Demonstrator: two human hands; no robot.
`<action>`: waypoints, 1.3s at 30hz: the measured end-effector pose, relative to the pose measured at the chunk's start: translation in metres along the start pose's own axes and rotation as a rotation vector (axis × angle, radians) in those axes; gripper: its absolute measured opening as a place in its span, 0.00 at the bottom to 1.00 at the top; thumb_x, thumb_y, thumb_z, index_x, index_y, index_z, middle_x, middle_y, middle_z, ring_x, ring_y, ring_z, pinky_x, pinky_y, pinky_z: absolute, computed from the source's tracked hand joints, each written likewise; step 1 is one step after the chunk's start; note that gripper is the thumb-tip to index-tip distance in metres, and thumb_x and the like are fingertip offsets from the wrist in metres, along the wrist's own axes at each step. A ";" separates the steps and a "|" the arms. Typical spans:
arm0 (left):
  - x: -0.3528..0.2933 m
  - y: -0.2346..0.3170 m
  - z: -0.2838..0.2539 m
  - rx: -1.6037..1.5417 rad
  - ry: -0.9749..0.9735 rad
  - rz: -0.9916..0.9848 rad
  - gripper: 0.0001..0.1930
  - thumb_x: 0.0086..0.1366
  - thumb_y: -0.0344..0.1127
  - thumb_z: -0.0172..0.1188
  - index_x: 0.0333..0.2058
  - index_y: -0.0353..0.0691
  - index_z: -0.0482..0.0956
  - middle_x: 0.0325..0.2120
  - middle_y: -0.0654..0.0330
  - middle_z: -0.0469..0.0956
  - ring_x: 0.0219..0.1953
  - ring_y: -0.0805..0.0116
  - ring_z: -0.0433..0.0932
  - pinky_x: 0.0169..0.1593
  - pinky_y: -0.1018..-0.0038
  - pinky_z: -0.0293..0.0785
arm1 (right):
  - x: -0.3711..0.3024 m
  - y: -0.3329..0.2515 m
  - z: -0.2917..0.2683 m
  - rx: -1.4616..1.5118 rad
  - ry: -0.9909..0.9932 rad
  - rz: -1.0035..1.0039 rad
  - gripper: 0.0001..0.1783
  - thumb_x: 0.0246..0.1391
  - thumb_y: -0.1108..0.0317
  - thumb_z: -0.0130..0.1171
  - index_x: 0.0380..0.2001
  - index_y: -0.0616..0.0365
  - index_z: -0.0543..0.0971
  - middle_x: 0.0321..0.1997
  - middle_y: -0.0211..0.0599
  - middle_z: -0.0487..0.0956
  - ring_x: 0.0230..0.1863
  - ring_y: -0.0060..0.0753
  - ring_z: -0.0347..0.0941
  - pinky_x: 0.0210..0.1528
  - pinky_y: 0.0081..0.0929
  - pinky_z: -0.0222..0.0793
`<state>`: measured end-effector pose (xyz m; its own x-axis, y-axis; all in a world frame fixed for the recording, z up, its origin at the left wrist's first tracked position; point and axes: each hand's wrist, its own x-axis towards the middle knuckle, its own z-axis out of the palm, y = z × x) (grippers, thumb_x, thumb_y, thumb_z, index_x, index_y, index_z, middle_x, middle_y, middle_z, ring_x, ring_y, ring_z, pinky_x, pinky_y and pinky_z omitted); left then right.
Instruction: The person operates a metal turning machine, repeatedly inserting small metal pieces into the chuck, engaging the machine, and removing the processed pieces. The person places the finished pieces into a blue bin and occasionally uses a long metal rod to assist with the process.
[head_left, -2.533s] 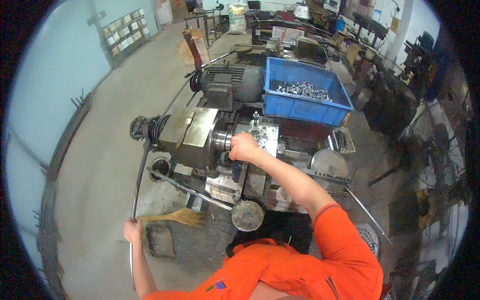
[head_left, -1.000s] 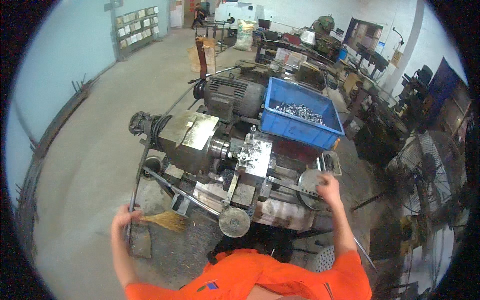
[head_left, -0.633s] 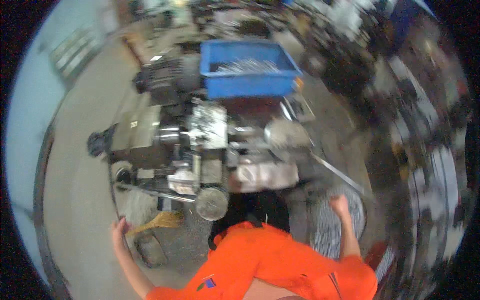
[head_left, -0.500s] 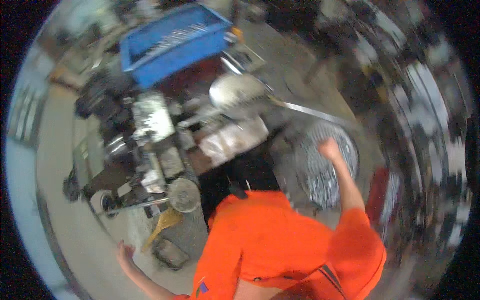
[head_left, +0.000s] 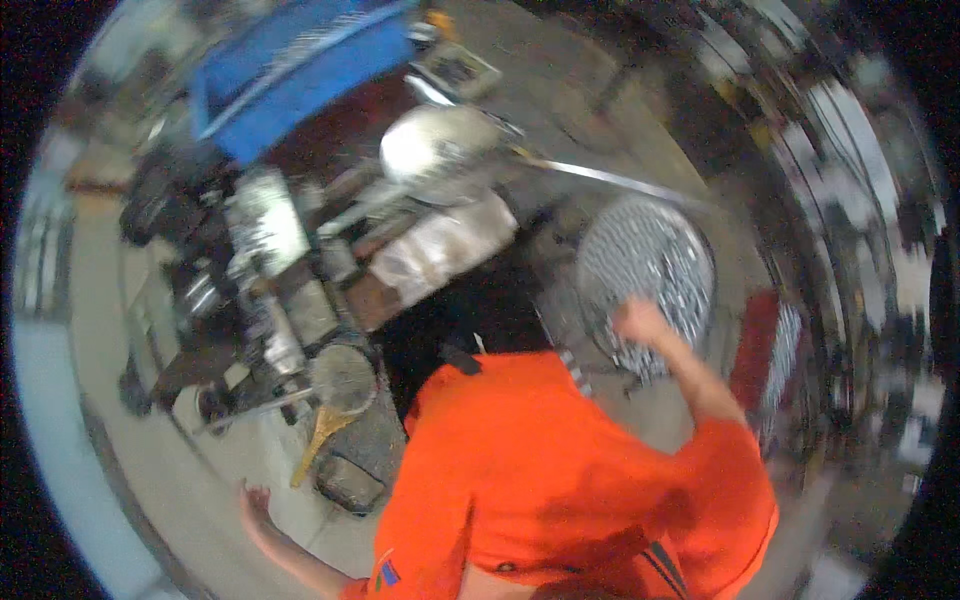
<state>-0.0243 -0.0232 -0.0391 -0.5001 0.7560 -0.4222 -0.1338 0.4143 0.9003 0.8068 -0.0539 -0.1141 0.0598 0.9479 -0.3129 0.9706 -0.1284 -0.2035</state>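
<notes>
At the right, my right hand (head_left: 642, 322) is over the near part of a round tray (head_left: 713, 270) holding many small silvery metal pieces (head_left: 640, 245). Its fingers look curled together, and blur hides whatever they may hold. My left hand (head_left: 256, 499) hangs low at the left with fingers apart and nothing visible in it. Nearest to that hand are a dark, shallow rectangular container (head_left: 348, 484) and a yellow-handled tool (head_left: 318, 440), perhaps a brush. A round, pale-topped object (head_left: 343, 380) stands just beyond them.
A blue crate (head_left: 310, 90) with silvery pieces in it stands at the far left. Before me is a machine with a round lit metal plate (head_left: 435, 140) and a pale wrapped block (head_left: 445, 250). A long metal bar (head_left: 620, 180) reaches toward the tray. A red bin (head_left: 752, 350) stands at right.
The view has turned, shifting the machine and crate leftward and up. My right hand has come nearer to me, from the tray's middle to its near part. My left hand still hangs low.
</notes>
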 end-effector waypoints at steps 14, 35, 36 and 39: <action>-0.026 0.027 0.030 0.036 0.019 0.111 0.22 0.54 0.42 0.56 0.43 0.31 0.68 0.23 0.55 0.75 0.22 0.67 0.75 0.28 0.75 0.71 | -0.005 -0.022 0.033 -0.114 0.098 -0.067 0.12 0.28 0.60 0.58 0.12 0.60 0.76 0.21 0.48 0.75 0.26 0.50 0.73 0.29 0.41 0.70; -0.025 0.031 0.030 0.021 0.011 0.105 0.17 0.55 0.38 0.55 0.40 0.33 0.68 0.22 0.54 0.75 0.21 0.65 0.75 0.26 0.75 0.71 | -0.012 -0.033 0.036 0.294 -0.069 0.416 0.17 0.27 0.60 0.57 0.22 0.63 0.78 0.26 0.50 0.77 0.29 0.49 0.75 0.33 0.36 0.71; -0.021 0.024 0.022 0.027 -0.006 0.117 0.18 0.55 0.39 0.55 0.41 0.34 0.67 0.22 0.53 0.76 0.22 0.64 0.76 0.27 0.74 0.72 | -0.012 -0.039 0.027 0.398 -0.080 0.487 0.16 0.28 0.61 0.57 0.22 0.62 0.78 0.26 0.49 0.78 0.28 0.48 0.75 0.32 0.35 0.72; -0.009 0.022 0.023 0.047 -0.039 0.103 0.18 0.56 0.40 0.54 0.42 0.35 0.67 0.23 0.52 0.76 0.23 0.63 0.77 0.28 0.73 0.73 | 0.002 0.013 0.048 0.423 -0.002 0.128 0.09 0.34 0.67 0.57 0.17 0.63 0.77 0.20 0.41 0.77 0.23 0.35 0.74 0.26 0.27 0.69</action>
<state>-0.0032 -0.0097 -0.0181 -0.4756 0.8146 -0.3320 -0.0426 0.3556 0.9337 0.8090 -0.0673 -0.1616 0.1729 0.9161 -0.3618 0.7747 -0.3534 -0.5244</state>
